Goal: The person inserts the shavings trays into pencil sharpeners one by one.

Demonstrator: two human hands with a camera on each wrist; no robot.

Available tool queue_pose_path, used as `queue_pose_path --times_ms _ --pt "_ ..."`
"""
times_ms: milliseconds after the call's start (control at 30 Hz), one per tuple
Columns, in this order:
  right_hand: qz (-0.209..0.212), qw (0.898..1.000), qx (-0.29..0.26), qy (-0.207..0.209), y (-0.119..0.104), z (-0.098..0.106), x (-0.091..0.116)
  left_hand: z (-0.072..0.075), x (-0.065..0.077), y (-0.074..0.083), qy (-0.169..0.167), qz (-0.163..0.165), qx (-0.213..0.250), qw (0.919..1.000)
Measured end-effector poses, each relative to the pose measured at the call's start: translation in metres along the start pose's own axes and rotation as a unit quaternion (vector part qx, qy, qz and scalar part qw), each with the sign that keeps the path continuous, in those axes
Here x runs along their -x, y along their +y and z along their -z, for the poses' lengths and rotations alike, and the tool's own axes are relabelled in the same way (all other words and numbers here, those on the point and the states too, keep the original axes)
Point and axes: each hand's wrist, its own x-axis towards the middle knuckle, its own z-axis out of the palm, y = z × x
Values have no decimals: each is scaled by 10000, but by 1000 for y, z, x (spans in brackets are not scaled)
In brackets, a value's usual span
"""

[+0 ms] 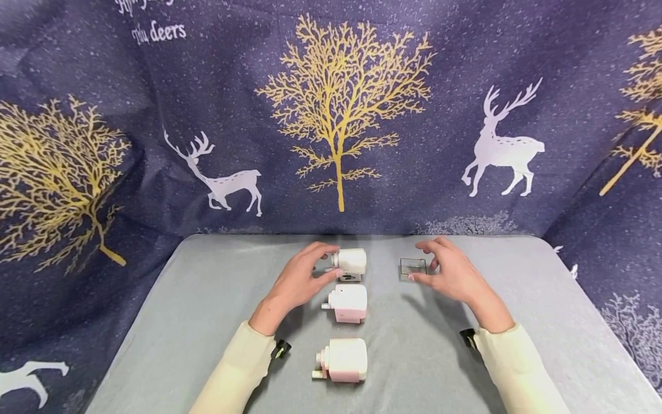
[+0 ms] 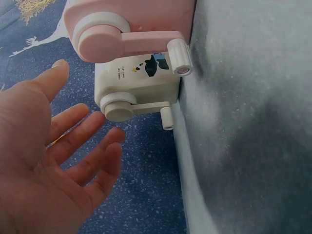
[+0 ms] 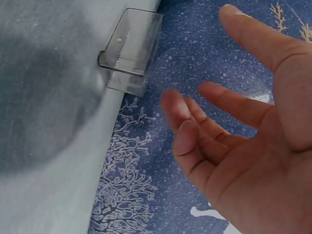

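Observation:
A cream hand-crank pencil sharpener [image 1: 353, 260] stands at the far end of a row, its crank facing left. My left hand [image 1: 297, 279] is just left of it, thumb and fingers spread apart; the left wrist view shows an empty palm beside the sharpener's crank [image 2: 146, 108]. To the right lies a small clear plastic box [image 1: 414, 263], an open-topped drawer shape. My right hand [image 1: 455, 276] hovers at its right side, thumb near the front edge and fingers behind. In the right wrist view the clear box [image 3: 131, 44] sits apart from the loosely bent fingers.
Two pink hand-crank sharpeners, a middle one [image 1: 350, 305] and a nearer one [image 1: 347, 361], line up in front of the cream one, cranks to the left. The grey table [image 1: 207, 322] ends at a dark blue cloth [image 1: 393, 195] with deer and trees.

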Motion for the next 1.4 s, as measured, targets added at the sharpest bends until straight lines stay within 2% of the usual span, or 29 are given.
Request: queue_pose_path --times_ms 300,633,767,1400 --pt "-178 9996 188 -119 9 -5 0 -6 -7 -5 33 -129 171 9998" --pt "-263 9982 -82 -539 17 -9 -2 -9 -10 -9 56 -219 176 9996" --pt "-296 9974 -214 -622 20 -10 -2 -9 -9 -10 -6 -147 170 9997" --pt "-196 9980 -188 -566 26 -18 -1 -13 -11 -13 0 -108 157 9998"
